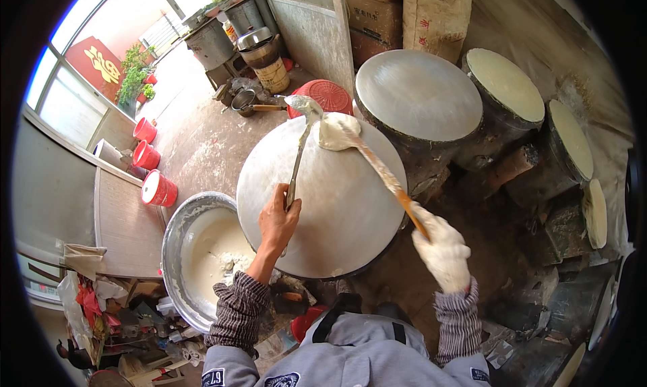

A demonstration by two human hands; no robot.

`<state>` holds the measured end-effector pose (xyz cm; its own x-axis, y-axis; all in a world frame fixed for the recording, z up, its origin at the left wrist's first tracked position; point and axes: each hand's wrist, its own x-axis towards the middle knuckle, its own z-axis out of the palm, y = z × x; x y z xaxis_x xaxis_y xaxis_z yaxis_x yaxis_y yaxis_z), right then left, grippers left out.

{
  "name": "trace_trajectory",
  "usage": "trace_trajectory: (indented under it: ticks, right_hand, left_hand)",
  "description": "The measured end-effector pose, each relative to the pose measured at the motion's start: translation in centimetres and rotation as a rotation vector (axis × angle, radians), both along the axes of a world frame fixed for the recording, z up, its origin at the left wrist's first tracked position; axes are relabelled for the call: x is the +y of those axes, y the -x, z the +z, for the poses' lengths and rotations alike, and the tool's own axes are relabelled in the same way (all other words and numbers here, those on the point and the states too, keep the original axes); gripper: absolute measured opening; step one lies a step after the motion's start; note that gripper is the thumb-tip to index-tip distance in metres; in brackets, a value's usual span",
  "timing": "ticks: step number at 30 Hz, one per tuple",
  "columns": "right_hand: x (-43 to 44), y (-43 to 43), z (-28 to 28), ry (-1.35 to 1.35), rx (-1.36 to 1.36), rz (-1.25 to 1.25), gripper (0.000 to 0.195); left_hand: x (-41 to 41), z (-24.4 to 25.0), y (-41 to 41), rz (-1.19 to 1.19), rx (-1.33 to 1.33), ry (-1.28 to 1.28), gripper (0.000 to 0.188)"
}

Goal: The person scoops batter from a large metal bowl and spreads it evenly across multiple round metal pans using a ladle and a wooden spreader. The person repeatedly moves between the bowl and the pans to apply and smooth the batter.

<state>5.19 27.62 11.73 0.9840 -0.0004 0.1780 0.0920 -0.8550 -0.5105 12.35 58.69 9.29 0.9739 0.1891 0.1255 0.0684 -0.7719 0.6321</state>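
Observation:
Directly before me is a large round griddle with a pale, smooth top. My bare left hand grips the handle of a metal ladle, whose batter-coated bowl is over the far edge. In my right hand, which wears a white glove, is a long wooden spreader. Its far end touches a mound of white batter near the griddle's far rim. A wide metal basin of pale batter stands left of the griddle, below my left forearm.
Another domed griddle stands at the upper right, with several flatbread-topped drums curving down the right side. Red buckets line the left wall. A red basket and a saucepan sit beyond the griddle. Clutter fills the lower left.

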Motion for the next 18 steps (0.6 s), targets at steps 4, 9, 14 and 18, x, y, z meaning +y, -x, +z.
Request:
trace_trajectory:
  ticks: [4, 9, 14, 18]
  right_hand:
    - [1.0, -0.1, -1.7, -0.146, 0.048, -0.036, 0.049]
    - [3.4, -1.4, 1.8, -0.261, 0.295, 0.017, 0.045]
    - [2.0, -1.7, -1.4, -0.296, 0.208, -0.021, 0.046]
    - [4.1, -2.5, 0.6, -0.314, 0.240, 0.076, 0.046]
  left_hand:
    - [0.1, 0.2, -0.1, 0.012, 0.038, 0.008, 0.027]
    - [1.8, -0.1, 0.2, 0.018, 0.029, 0.009, 0.028]
    - [1.9, 0.1, 0.4, 0.024, 0.033, 0.031, 0.028]
    - [2.7, -0.2, 1.0, 0.035, 0.013, 0.017, 0.027]
